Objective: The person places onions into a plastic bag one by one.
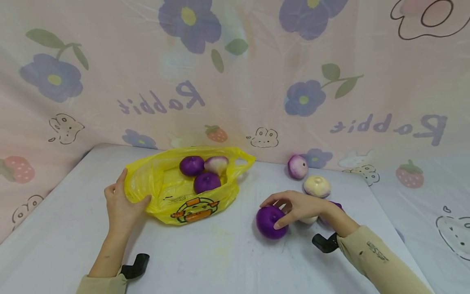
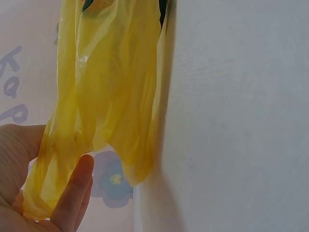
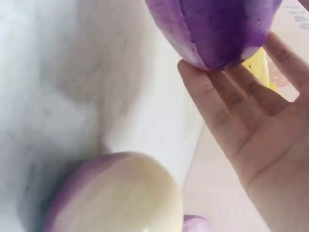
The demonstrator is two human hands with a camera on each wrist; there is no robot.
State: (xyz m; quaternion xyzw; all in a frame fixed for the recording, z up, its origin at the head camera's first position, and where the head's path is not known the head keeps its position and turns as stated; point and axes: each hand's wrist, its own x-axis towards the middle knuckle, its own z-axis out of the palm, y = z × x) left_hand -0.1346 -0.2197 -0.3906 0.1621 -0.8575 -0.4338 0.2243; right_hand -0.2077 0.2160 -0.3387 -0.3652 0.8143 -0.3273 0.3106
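Yellow plastic gapes at the left hand [image 1: 125, 209], which grips the bag [image 1: 161, 206] by its left end, thumb and fingers on opposite sides of the rim. Two purple bulbs [image 1: 207, 183] and a paler one [image 1: 216, 164] lie inside. The right hand [image 1: 300, 204] holds the onion [image 1: 271, 223] between thumb and fingers, to the right of the bag and apart from it; whether it touches the table [image 1: 220, 257] I cannot tell. Beyond that hand sit a pink bulb [image 1: 296, 166] and a cream bulb [image 1: 316, 186], with two more partly hidden by the hand and wrist

For a sound hold, I would spread the fingers further round the onion, since its skin looks slick; a light, even squeeze should do. Thin plastic may fold inward or tear, so a gentle pinch with the rim drawn outward serves best
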